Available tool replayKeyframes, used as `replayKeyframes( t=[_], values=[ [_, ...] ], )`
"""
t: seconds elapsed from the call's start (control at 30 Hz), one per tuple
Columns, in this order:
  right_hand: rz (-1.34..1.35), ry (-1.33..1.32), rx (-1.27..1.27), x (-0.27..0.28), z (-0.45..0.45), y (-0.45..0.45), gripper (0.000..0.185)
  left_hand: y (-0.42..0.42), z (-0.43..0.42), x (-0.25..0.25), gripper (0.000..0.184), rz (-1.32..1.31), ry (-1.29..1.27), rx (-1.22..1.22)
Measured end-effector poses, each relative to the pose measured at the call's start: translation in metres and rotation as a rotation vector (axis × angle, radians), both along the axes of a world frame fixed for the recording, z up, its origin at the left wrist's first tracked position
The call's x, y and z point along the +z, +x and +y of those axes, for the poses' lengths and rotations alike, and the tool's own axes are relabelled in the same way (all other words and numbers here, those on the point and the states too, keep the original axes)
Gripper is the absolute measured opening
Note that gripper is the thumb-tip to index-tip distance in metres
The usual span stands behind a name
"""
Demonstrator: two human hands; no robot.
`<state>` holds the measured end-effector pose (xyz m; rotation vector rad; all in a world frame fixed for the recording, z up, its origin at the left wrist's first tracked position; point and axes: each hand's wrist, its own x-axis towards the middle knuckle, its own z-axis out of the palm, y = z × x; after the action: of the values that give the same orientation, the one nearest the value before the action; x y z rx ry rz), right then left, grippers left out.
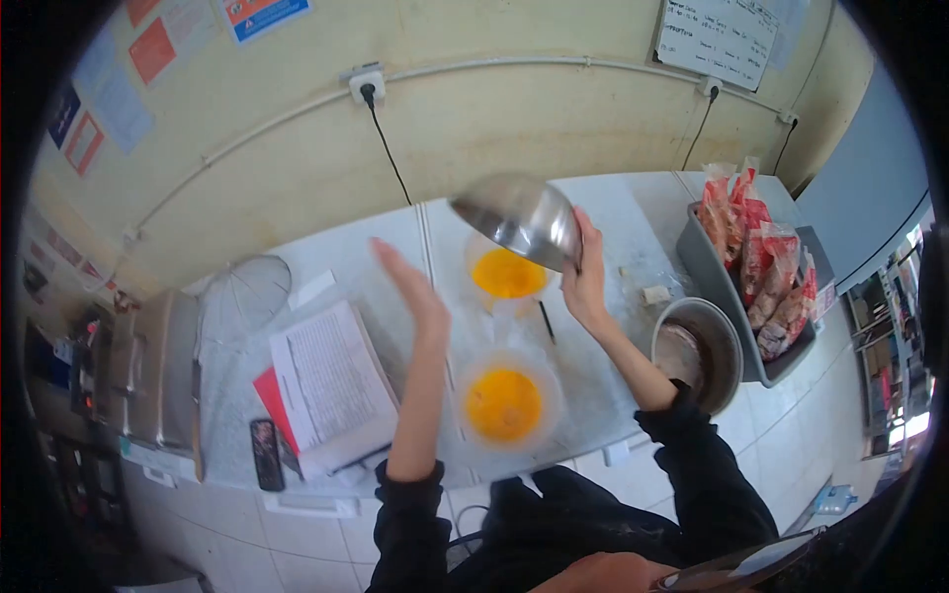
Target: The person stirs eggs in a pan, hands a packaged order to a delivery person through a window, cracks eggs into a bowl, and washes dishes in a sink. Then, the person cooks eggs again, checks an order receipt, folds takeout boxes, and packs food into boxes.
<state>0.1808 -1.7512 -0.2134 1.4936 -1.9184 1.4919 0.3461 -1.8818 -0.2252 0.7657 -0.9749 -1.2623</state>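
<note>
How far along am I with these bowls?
Looks done: the near round translucent bowl and the far one hold orange-yellow liquid. In hand: your right hand tilts a shiny steel bowl over the far one. Probably left: setting it down, maybe mixing; the large wire whisk lies aside.

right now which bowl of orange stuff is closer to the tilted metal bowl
The far bowl, nearer the wall: the metal bowl in the right hand partly hides it, not the near bowl.

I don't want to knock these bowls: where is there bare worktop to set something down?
Bare worktop lies between the near bowl and the metal pot, and beyond the papers toward the wall. The right end is crowded: pot beside grey crate.
</note>
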Motion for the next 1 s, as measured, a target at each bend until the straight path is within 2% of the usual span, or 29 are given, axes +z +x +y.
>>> replayKeyframes(
  t=[0.03,0.07,0.1,0.13,0.17,0.2,0.23,0.27,0.3,0.33,0.4,0.43,0.5,0.53,0.6,0.63,0.67,0.73,0.77,0.87,0.9,1.0],
  values=[
    [-0.301,-0.075,0.055,0.003,-0.001,0.005,0.054,0.021,0.03,0.035,0.059,0.007,-0.036,0.097],
    [-0.456,-0.079,0.079,0.007,0.004,-0.003,0.051,0.036,0.067,0.077,0.055,-0.008,-0.098,0.191],
    [-0.612,-0.094,0.095,0.011,0.008,-0.012,0.048,0.047,0.101,0.095,0.051,-0.036,-0.145,0.281],
    [-1.15,-0.093,0.253,0.014,0.018,-0.03,0.043,0.054,0.135,0.082,0.051,-0.062,-0.087,0.278],
    [-1.691,-0.126,0.392,0.012,0.039,-0.043,0.039,0.06,0.172,0.071,0.05,-0.105,-0.316,0.237],
    [-1.699,-0.113,0.37,0.01,0.072,-0.053,0.039,0.063,0.204,0.064,0.05,-0.127,-0.567,0.195],
    [-1.861,-0.137,0.452,0.013,0.109,-0.068,0.036,0.062,0.239,0.051,0.054,-0.394,-0.606,0.017],
    [-2.015,-0.157,0.544,0.017,0.147,-0.084,0.033,0.041,0.268,0.044,0.058,-0.448,-0.474,-0.172],
    [-1.899,-0.116,0.608,0.01,0.19,-0.099,0.033,0.021,0.297,0.036,0.062,-0.521,-0.335,-0.345],
    [-1.782,-0.072,0.676,0.003,0.231,-0.109,0.033,-0.014,0.323,0.033,0.067,-0.37,-0.037,-0.52],
    [-1.357,0.035,0.263,0.003,0.292,-0.109,0.029,-0.09,0.345,-0.056,0.076,-0.536,0.134,-0.515],
    [-1.357,0.041,0.28,0.001,0.312,-0.114,0.029,-0.117,0.354,-0.079,0.081,-0.671,0.256,-0.54],
    [-0.984,0.148,-0.084,-0.009,0.344,-0.119,0.03,-0.14,0.367,-0.086,0.084,-0.535,0.608,-0.818],
    [-1.014,0.154,-0.081,-0.02,0.358,-0.124,0.03,-0.147,0.372,-0.092,0.084,-0.56,0.624,-0.809],
    [-0.791,0.338,-0.094,-0.034,0.371,-0.135,0.036,-0.155,0.377,-0.098,0.075,-0.014,0.779,-0.82],
    [-0.727,0.389,-0.113,-0.035,0.375,-0.13,0.039,-0.153,0.383,-0.097,0.07,-0.045,0.799,-0.761],
    [-0.713,0.39,-0.079,-0.03,0.373,-0.127,0.039,-0.146,0.388,-0.092,0.07,-0.029,0.784,-0.731],
    [-0.605,0.554,-0.18,-0.033,0.374,-0.109,0.041,-0.108,0.402,-0.093,0.078,-0.137,0.596,-0.772],
    [-0.39,0.488,-0.14,-0.054,0.377,-0.111,0.04,-0.083,0.412,-0.086,0.068,-0.17,0.665,-0.732],
    [-0.58,0.412,-0.028,-0.05,0.382,-0.058,0.037,-0.006,0.438,-0.085,0.049,-0.269,0.811,-0.621],
    [-0.57,0.341,0.004,-0.058,0.384,-0.043,0.027,0.023,0.446,-0.089,0.045,-0.259,0.814,-0.591],
    [-0.517,0.182,0.012,-0.083,0.377,0.021,0.02,0.114,0.474,-0.126,0.038,-0.23,0.828,-0.435]
  ],
)
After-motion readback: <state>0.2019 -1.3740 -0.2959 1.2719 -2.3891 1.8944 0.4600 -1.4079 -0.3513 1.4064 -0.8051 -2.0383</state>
